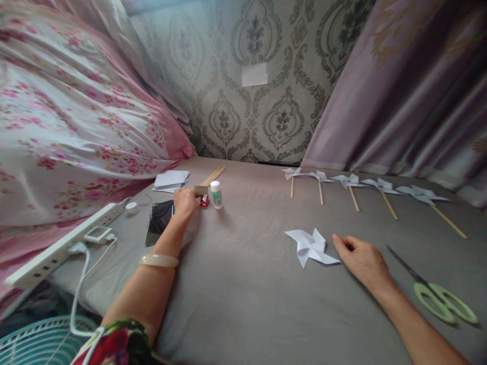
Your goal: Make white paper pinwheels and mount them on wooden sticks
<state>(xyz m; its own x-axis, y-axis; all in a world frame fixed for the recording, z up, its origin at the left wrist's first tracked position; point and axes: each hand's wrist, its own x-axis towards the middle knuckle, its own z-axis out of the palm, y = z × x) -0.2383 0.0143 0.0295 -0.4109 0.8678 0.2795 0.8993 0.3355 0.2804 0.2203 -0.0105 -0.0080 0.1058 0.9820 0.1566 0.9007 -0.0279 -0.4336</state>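
My left hand [186, 203] reaches to the far left, its fingers closed at a small red and white box [204, 201] with a tan flap [201, 190]. Its fingertips are partly hidden. A white glue bottle [216, 195] stands upright just right of it. My right hand [363, 261] rests on the grey sheet with its fingers curled; whatever they may hold is hidden. Beside its fingertips, apart from them, lies a folded white paper pinwheel [310, 246] without a stick. Scissors [433, 291] with green handles lie partly open to the right of that hand.
Several pinwheels on sticks [352, 187] lie in a row at the back right. Folded white paper [171, 180], wooden sticks [213, 175] and a dark phone [160, 220] lie near my left hand. A power strip [68, 246] with cables runs along the left edge.
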